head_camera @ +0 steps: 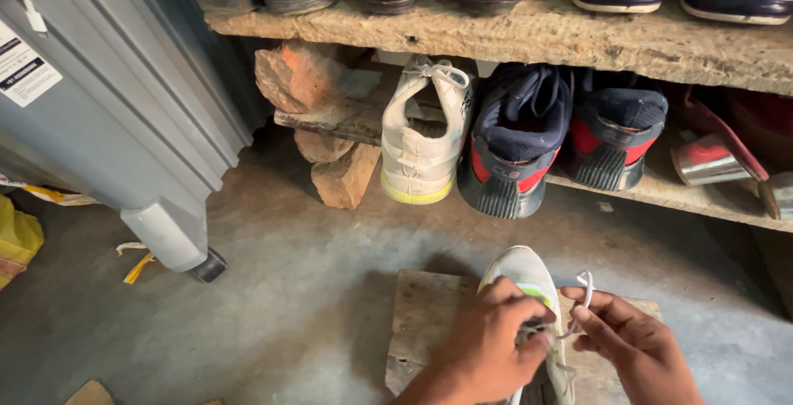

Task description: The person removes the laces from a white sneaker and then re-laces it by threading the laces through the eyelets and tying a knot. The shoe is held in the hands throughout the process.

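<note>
- The white shoe (529, 289) stands on a flat wooden block (421, 314) on the concrete floor (289, 289), toe pointing toward the shelves, heel hidden at the bottom edge of the view.
- The left hand (487, 347) presses down on the lacing area, fingers curled and pressed together over the tongue; if that pressure slackens, the laces under it could loosen.
- The right hand (636, 343) pinches a loop of white lace (585, 289) between thumb and fingertips; the loop is small, so a slight tug could slip it out of the pinch.
- The shoe sits near the block's right edge; a sideways pull on the lace may tip or slide it off onto the floor.
- Its matching white shoe (423, 136) leans on the lower shelf (661, 194), beside a navy-and-red pair (516, 149), well apart.
</note>
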